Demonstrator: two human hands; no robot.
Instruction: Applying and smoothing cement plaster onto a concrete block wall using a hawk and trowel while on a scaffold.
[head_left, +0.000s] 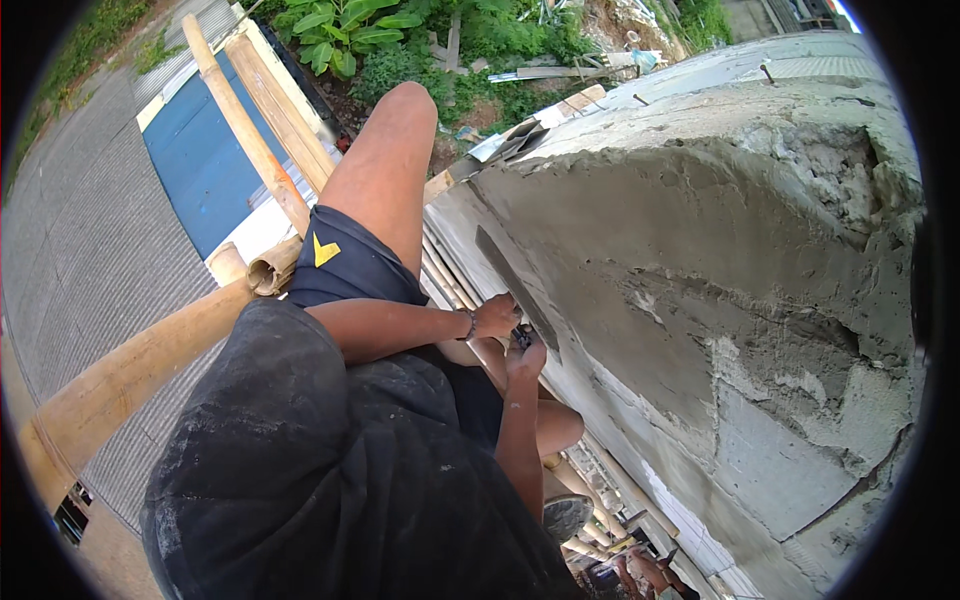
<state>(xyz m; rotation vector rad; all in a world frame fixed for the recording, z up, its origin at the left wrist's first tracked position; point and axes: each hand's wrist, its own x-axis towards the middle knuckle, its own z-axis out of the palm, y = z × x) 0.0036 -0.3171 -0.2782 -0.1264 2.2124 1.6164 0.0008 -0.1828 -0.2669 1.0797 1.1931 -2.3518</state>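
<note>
Both my hands come together in front of the wall, at the back of a long, narrow grey plastering trowel (pixel 500 262). Its blade lies along the plaster, slanting down to the right. My left hand (pixel 495 316), with a dark band at the wrist, is closed at the trowel's grip side. Just below it, my right hand (pixel 526 356) has its fingers curled around a dark piece that looks like the handle. The fingers partly hide the grip. Fresh grey plaster (pixel 610 225) covers the upper part of the wall, with rough, patchy areas lower right.
Thick bamboo poles (pixel 130 370) run beside me on the left, above a corrugated roof (pixel 70 230) and a blue panel (pixel 200 160). Nails (pixel 767 73) stick up from the wall top. Below are a round container (pixel 567 516) and another person's hands (pixel 650 572).
</note>
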